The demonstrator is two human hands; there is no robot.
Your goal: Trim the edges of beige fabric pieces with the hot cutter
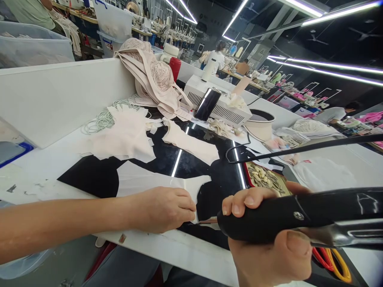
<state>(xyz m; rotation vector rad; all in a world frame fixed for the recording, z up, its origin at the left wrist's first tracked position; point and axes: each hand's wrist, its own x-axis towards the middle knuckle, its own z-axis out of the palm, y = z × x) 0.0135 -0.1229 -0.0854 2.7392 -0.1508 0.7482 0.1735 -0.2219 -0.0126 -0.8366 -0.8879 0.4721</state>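
Note:
My left hand [163, 209] is closed, its fingers pinching the right end of a white fabric piece [149, 177] on a glossy black surface [167, 149]. My right hand [266, 247] wraps round a black-handled tool [257, 221] with a metal lever under its handle. The thin metal tip of the tool reaches left, close to my left fingertips; whether it touches the fabric cannot be made out. Behind lie another long beige piece [191, 143] and a pile of cream fabric pieces [125, 135].
A black cord [299, 150] crosses above the tool. Around stand a red-rimmed tray [249, 175], a white vented box [218, 99], a black cylinder [208, 104], heaped garments [149, 71], and orange and red scissor handles [339, 265]. Other people work beyond the partition [72, 95].

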